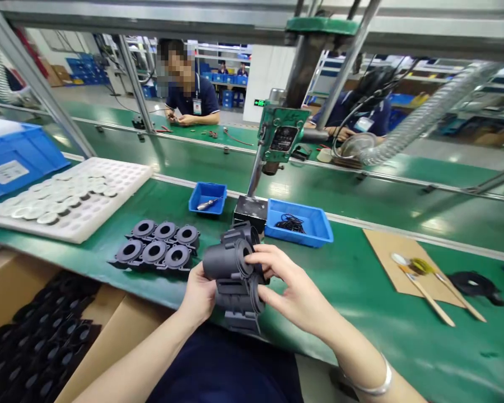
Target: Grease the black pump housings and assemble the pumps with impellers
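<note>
My left hand (198, 298) is clamped around black cylindrical housings (223, 263), held before the green-headed stand (277, 134); my right hand (292, 285) grips their ringed ends. Left of the stand sit six similar housings (162, 245); right, a blue tray (298, 239) of black cables (291, 223). Risk: uneven finger pressure could let one housing slip onto the bench (357, 291).

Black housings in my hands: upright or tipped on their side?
Tipped on their side: the held housings have round openings facing the right hand, while the standing housings on the green table have theirs facing up.
</note>
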`<state>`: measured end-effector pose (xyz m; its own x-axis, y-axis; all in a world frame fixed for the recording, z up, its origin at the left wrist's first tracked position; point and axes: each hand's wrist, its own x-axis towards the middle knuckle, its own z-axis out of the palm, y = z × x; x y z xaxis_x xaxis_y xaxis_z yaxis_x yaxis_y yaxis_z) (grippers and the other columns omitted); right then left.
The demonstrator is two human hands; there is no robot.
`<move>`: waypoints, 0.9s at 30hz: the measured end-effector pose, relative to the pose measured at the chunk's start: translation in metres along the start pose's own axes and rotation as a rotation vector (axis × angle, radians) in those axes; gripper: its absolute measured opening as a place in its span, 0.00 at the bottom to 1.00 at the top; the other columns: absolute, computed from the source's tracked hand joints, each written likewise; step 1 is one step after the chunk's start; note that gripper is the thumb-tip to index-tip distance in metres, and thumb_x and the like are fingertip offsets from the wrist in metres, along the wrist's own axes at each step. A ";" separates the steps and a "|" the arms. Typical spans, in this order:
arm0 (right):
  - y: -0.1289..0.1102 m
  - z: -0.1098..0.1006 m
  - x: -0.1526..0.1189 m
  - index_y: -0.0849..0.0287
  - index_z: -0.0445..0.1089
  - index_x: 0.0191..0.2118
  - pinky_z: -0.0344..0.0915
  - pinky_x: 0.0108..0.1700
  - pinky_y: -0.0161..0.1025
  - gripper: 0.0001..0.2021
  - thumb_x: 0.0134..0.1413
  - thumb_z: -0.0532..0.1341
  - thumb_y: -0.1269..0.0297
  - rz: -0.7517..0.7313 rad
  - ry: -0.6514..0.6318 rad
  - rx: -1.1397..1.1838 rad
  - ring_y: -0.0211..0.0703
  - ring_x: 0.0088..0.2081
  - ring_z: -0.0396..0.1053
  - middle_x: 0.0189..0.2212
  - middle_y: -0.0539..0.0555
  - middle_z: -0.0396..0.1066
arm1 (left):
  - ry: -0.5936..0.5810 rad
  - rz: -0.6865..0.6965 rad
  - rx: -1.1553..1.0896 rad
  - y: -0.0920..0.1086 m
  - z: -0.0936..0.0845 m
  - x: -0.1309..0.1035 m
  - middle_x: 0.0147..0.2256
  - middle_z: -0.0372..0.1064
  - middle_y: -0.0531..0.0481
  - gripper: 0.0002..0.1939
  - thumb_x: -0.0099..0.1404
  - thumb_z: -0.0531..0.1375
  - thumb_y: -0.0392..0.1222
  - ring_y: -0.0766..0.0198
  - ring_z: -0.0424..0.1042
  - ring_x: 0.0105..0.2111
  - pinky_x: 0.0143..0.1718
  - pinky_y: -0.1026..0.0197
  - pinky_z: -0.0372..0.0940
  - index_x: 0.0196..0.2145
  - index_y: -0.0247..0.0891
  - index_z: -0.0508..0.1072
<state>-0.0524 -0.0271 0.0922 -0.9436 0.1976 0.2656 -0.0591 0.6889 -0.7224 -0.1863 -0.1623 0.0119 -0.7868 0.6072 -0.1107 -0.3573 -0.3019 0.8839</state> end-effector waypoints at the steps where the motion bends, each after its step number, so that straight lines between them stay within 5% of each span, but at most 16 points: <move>1: 0.003 0.000 0.001 0.49 0.66 0.56 0.70 0.49 0.37 0.28 0.50 0.57 0.81 -0.004 -0.020 -0.056 0.43 0.53 0.68 0.57 0.57 0.63 | -0.007 -0.010 0.006 -0.005 0.001 0.000 0.31 0.80 0.49 0.16 0.43 0.75 0.40 0.55 0.78 0.31 0.38 0.53 0.74 0.32 0.39 0.81; 5: 0.014 -0.003 0.011 0.53 0.69 0.54 0.69 0.51 0.41 0.27 0.49 0.54 0.83 -0.045 -0.110 -0.240 0.45 0.51 0.69 0.52 0.58 0.66 | -0.033 -0.033 0.029 -0.020 -0.001 -0.003 0.34 0.80 0.47 0.15 0.45 0.74 0.38 0.52 0.79 0.39 0.48 0.51 0.72 0.33 0.37 0.80; 10: 0.015 -0.019 0.036 0.55 0.68 0.54 0.68 0.45 0.37 0.24 0.55 0.54 0.82 -0.098 -0.251 -0.450 0.43 0.44 0.71 0.48 0.57 0.69 | -0.155 -0.139 0.154 -0.013 -0.027 -0.022 0.50 0.76 0.45 0.22 0.58 0.69 0.40 0.54 0.73 0.55 0.58 0.53 0.65 0.51 0.42 0.73; 13: 0.011 -0.015 0.049 0.55 0.69 0.52 0.66 0.38 0.37 0.18 0.60 0.54 0.78 -0.129 -0.354 -0.651 0.42 0.38 0.71 0.44 0.58 0.68 | -0.273 -0.248 0.358 -0.001 -0.050 -0.034 0.49 0.75 0.42 0.15 0.63 0.65 0.45 0.53 0.73 0.54 0.57 0.53 0.66 0.47 0.41 0.72; 17: 0.009 0.008 0.056 0.56 0.71 0.50 0.65 0.37 0.37 0.13 0.63 0.55 0.74 -0.156 -0.536 -0.802 0.42 0.34 0.72 0.42 0.60 0.68 | -0.440 -0.231 0.569 0.015 -0.067 -0.046 0.46 0.73 0.43 0.07 0.66 0.61 0.45 0.55 0.77 0.47 0.51 0.55 0.70 0.40 0.42 0.75; 23: 0.010 0.001 0.064 0.53 0.69 0.56 0.67 0.35 0.36 0.19 0.62 0.56 0.76 -0.154 -0.628 -0.729 0.41 0.35 0.74 0.44 0.58 0.70 | -0.533 0.023 0.808 0.042 -0.077 -0.050 0.45 0.73 0.45 0.07 0.69 0.57 0.43 0.56 0.74 0.47 0.48 0.56 0.71 0.41 0.47 0.76; 27: 0.009 -0.030 0.062 0.55 0.68 0.57 0.71 0.46 0.39 0.18 0.65 0.55 0.73 -0.093 -0.413 -0.590 0.43 0.45 0.74 0.48 0.57 0.72 | -0.435 0.371 1.005 0.057 -0.077 -0.040 0.49 0.72 0.45 0.10 0.69 0.59 0.41 0.56 0.73 0.50 0.49 0.57 0.71 0.47 0.49 0.74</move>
<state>-0.1015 0.0124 0.1213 -0.9961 -0.0793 -0.0375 -0.0695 0.9745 -0.2133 -0.2137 -0.2606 0.0315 -0.4501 0.8644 0.2242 0.5746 0.0881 0.8137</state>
